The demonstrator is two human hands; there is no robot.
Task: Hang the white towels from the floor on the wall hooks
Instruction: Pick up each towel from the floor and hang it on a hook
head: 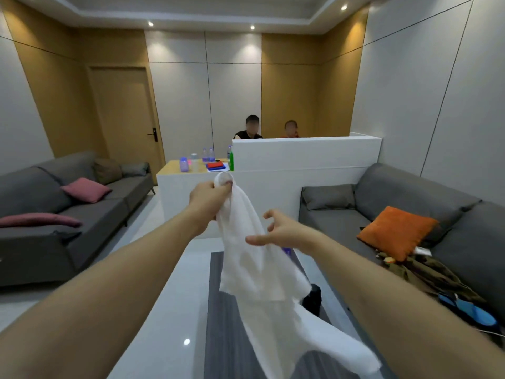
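At the centre of the frame 1 white towel hung from the left hand, which pinched its top corner in curled fingers; the cloth trailed limp toward the lower right over the grey table. The right hand hovered just beside its edge, fingers spread and loosely bent, gripping nothing. The towel looked light, soft and floppy, not fragile; best taken by a bunched corner or hem, since loose folds would sag. No wall hooks showed.

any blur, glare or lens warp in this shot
Head view: wide-angle warp bows the walls and stretches the forearms; the white towel's lower end is motion-blurred; ceiling spotlights flare on the panels, one glinting off the glossy table.
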